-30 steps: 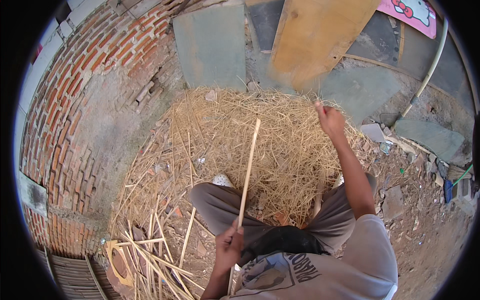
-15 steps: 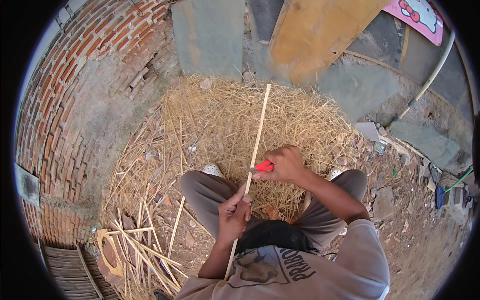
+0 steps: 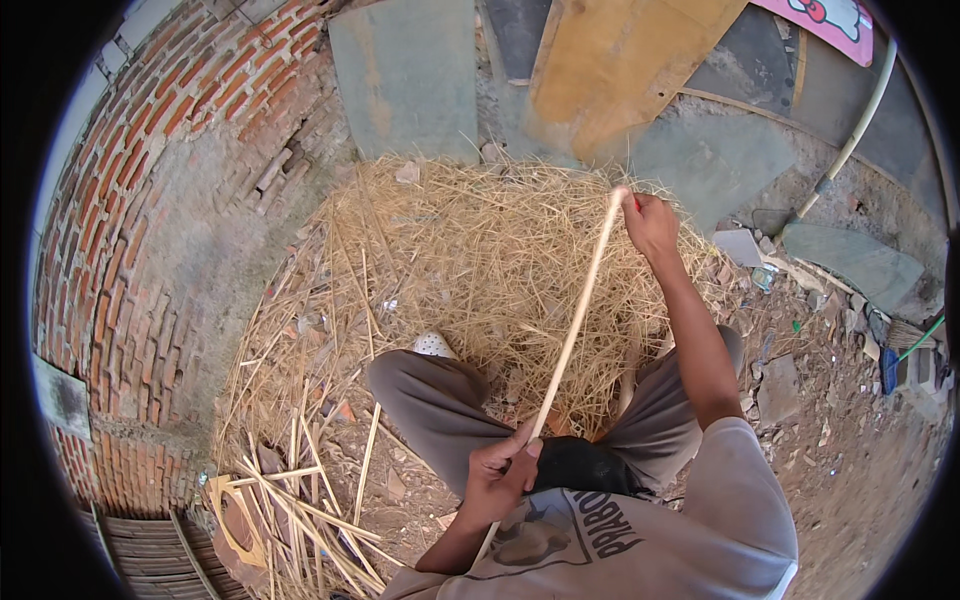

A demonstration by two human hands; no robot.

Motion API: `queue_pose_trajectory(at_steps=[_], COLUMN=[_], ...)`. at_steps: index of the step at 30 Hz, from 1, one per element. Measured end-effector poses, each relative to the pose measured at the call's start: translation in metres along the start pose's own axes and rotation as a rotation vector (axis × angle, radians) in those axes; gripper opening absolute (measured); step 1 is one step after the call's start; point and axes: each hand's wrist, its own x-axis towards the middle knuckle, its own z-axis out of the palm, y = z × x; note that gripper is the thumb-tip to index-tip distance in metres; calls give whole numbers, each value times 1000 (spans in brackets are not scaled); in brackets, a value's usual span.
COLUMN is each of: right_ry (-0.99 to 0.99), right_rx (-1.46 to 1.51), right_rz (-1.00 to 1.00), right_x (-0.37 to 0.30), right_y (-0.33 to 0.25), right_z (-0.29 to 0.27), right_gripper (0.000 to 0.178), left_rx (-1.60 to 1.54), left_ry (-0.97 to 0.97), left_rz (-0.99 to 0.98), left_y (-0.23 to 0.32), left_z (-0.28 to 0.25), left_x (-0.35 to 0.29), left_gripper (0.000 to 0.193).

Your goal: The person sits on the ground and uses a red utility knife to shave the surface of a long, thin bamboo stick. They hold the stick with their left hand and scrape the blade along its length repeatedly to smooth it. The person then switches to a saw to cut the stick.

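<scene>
A long, pale bamboo strip (image 3: 577, 327) slants from my lap up to the far right, over the straw. My left hand (image 3: 497, 480) is closed round its lower part, close to my body. At the strip's far tip is my right hand (image 3: 652, 226), its arm stretched out and its fingers closed. Only a bit of the red handle of a knife (image 3: 637, 204) shows between those fingers; the blade is hidden. Whether the right hand also grips the tip cannot be made out.
Straw-like shavings (image 3: 480, 250) cover the ground before my crossed legs. Several loose bamboo strips (image 3: 310, 500) lie at the lower left. A brick wall (image 3: 150, 250) rises on the left, and grey and brown boards (image 3: 405, 85) lean at the back. Rubble (image 3: 780, 390) lies on the right.
My right hand has moved with the knife from the strip's middle to its far tip. My left hand has come nearer my body, and the strip's far end has swung right.
</scene>
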Motion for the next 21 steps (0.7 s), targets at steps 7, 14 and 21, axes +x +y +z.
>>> queue_pose_trajectory(at_steps=[7,14,21], right_ry=[-207,-211,-96], right_rx=[95,153,125], right_rz=[-395,-848,-790], right_x=[-79,-138,-127], right_y=[-58,-93,-87], right_z=[9,13,16], right_gripper=[65,64,64], left_rx=[-10,42,10], left_ry=[234,265,258], left_rz=[67,-1,-60], left_y=[5,12,15], left_z=[-14,-15,-14], left_x=[39,54,58], left_gripper=[37,28,28])
